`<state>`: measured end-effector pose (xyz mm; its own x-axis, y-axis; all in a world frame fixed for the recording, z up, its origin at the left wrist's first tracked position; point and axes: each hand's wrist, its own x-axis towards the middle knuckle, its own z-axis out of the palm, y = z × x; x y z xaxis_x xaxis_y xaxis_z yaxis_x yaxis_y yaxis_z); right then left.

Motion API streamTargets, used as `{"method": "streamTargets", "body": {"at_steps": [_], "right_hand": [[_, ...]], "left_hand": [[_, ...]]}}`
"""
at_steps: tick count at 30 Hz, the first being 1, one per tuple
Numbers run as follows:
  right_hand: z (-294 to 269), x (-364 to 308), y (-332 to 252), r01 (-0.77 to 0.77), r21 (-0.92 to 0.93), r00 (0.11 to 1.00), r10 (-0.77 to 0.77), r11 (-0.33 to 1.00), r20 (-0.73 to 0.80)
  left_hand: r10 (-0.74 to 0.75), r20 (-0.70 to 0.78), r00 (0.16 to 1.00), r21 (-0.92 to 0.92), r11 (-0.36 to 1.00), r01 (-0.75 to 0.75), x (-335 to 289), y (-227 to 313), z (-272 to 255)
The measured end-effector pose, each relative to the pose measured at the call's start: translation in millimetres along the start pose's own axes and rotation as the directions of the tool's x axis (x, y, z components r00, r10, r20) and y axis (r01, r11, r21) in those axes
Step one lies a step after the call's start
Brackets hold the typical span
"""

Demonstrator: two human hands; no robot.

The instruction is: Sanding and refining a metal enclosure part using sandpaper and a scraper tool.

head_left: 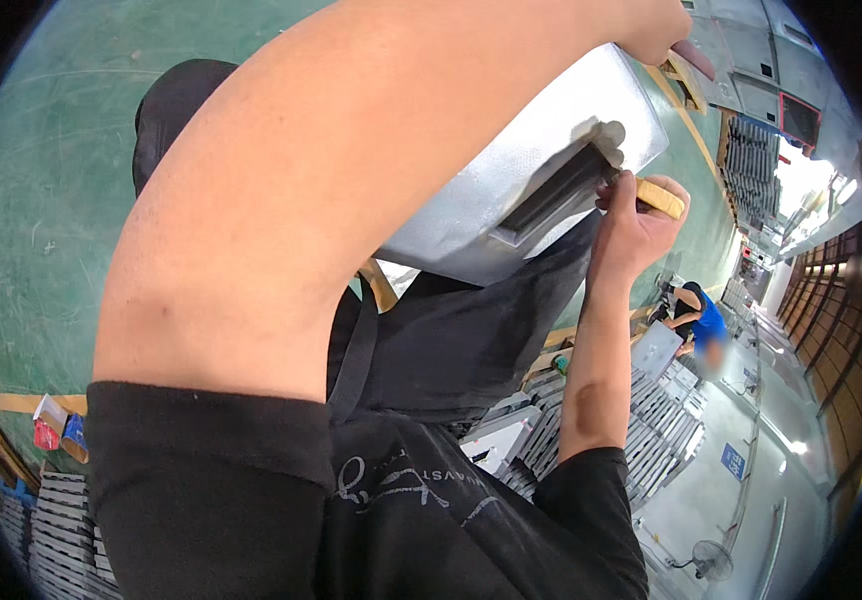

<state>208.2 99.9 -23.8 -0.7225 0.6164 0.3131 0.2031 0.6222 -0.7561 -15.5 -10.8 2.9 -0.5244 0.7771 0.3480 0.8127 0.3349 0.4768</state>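
The right hand [643, 228] grips a yellow tool [660, 199] by the dark slot of a silver panel [496, 180]; the left hand's [654, 32] grasp I cannot tell. Around: green floor [41, 220], stacked grey parts [663, 425], fan [713, 561], person in blue [710, 322].

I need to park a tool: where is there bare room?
Most room: green floor, left of the bare left arm, above the tan strip. Smaller: silver metal panel, between that arm and the dark rectangular recess. Crowded: beside the recess, where the right hand grips a yellow-handled tool, and among stacked grey slats.
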Motion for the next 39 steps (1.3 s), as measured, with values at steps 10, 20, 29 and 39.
{"method": "streamTargets", "body": {"at_steps": [10, 20, 29, 39], "right_hand": [[-32, 51, -15, 0.203, -0.038, 0.972, -0.206, 0.979, -0.115], [-30, 118, -1, 0.095, 0.113, 0.987, -0.079, 0.989, -0.143], [10, 121, 13, -0.253, 0.648, 0.965, 0.144, 0.719, 0.217], [39, 78, -7, 0.653, -0.280, 0.756, -0.626, 0.703, 0.190]], "left_hand": [[0.217, -0.219, 0.951, 0.180, 0.967, -0.179, -16, 15, -11], [0.340, -0.418, 0.842, 0.180, 0.940, -0.290, -30, -7, -23], [-0.685, -0.267, 0.678, -0.800, 0.550, 0.240, -192, 16, -69], [-0.538, 0.716, 0.445, -0.688, -0.651, 0.320, -317, 98, -9]]}}
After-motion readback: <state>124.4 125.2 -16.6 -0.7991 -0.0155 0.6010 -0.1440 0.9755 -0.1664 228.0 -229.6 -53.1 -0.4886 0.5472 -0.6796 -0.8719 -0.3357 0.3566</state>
